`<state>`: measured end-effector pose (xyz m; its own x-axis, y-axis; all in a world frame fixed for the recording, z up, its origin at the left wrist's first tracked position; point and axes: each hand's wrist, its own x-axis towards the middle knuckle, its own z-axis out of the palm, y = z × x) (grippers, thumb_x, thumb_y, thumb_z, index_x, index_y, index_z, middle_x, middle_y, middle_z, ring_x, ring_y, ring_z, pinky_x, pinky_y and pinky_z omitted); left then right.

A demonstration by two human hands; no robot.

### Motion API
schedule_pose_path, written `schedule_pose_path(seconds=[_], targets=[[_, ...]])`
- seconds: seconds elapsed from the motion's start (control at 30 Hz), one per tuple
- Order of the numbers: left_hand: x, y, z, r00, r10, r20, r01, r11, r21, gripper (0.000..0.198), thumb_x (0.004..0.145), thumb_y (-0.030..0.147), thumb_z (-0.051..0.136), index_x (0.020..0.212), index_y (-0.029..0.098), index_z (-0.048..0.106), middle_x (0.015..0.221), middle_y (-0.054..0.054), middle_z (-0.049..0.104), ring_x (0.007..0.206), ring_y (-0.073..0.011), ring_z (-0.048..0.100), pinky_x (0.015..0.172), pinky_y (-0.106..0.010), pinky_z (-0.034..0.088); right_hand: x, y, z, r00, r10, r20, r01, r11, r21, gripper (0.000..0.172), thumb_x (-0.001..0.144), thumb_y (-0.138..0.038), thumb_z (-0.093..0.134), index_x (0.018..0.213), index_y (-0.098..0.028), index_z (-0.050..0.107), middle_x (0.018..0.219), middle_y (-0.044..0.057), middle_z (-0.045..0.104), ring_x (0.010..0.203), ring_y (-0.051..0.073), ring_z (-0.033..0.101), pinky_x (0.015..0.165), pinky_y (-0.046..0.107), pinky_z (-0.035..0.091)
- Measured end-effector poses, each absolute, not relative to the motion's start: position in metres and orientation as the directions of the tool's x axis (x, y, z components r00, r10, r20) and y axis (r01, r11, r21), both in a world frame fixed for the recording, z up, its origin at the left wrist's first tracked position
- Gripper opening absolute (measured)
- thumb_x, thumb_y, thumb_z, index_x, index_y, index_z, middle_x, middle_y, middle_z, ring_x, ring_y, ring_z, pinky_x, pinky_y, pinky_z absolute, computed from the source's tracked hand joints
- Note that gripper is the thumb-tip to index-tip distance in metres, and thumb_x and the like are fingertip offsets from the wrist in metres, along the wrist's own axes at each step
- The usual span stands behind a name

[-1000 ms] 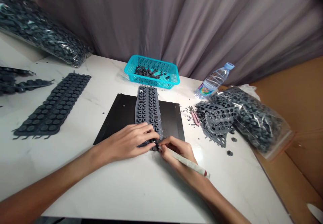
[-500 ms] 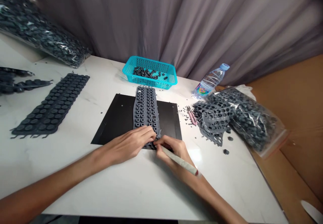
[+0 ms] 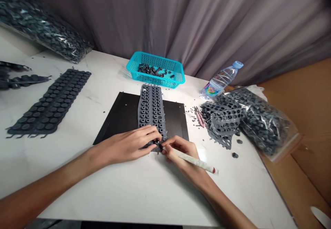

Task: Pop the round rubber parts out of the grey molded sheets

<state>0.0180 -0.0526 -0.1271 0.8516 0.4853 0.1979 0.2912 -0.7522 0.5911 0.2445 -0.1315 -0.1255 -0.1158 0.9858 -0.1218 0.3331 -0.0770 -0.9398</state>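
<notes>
A dark grey rubber sheet (image 3: 151,105) with rows of ring-shaped studs lies lengthwise on a black mat (image 3: 124,115). My left hand (image 3: 137,142) holds its near end, with fingers bent over the studs and thumb at the near edge. In my right hand (image 3: 181,151) is a slim pen-like tool (image 3: 198,162), its pale wrapped handle slanting back to a reddish end. The tool's tip meets the sheet's near right corner beside my left fingertips; the fingers partly hide it.
A turquoise basket (image 3: 156,81) holds small dark pieces. Another studded sheet (image 3: 51,101) lies left. Bagged black parts (image 3: 43,25) stand back left, more bagged parts (image 3: 266,122) at right. Pink snips (image 3: 200,117), perforated sheets (image 3: 223,122) and a water bottle (image 3: 221,81) are also at right.
The tool's handle has swung lower and further right with my right hand. My left thumb has spread away from the fingers along the sheet's near edge. The view has shifted slightly.
</notes>
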Motion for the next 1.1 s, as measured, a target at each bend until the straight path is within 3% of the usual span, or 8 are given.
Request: schedule_pose_path(seconds=[0.57,0.97,1.1], targets=[[0.0185,-0.0531,-0.1272,0.842,0.503,0.195,0.307,-0.744,0.594,0.021,0.1,0.02,0.052,0.12,0.022,0.059,0.113,-0.004,0.061,0.106,-0.0183,0.062,0.094,-0.03,0.048,0.2445,-0.1318,-0.1274,-0.109,0.989,-0.104,0.357,-0.059,-0.932,0.013,0.092,-0.028,0.062,0.089,-0.018,0.07,0.075,0.001,0.068,0.063,0.013,0.057,0.058,0.023,0.043],[0.0213,-0.054,-0.1256,0.873,0.451,0.185,0.314,-0.812,0.492,0.022,0.103,0.019,0.047,0.119,0.021,0.061,0.112,-0.006,0.056,0.096,-0.0175,0.062,0.088,-0.03,0.049,0.2413,-0.1341,-0.1306,-0.136,0.99,-0.048,0.432,0.016,-0.901,0.014,0.094,-0.026,0.061,0.086,-0.018,0.068,0.074,0.0,0.066,0.065,0.013,0.054,0.058,0.023,0.039],[0.0212,-0.0548,-0.1262,0.859,0.489,0.152,0.34,-0.766,0.545,0.023,0.103,0.021,0.049,0.124,0.021,0.058,0.118,-0.006,0.055,0.094,-0.0157,0.063,0.084,-0.028,0.049,0.2431,-0.1344,-0.1309,-0.114,0.99,-0.089,0.395,-0.037,-0.918,0.014,0.095,-0.028,0.061,0.089,-0.018,0.069,0.075,0.0,0.066,0.065,0.013,0.055,0.058,0.023,0.041]])
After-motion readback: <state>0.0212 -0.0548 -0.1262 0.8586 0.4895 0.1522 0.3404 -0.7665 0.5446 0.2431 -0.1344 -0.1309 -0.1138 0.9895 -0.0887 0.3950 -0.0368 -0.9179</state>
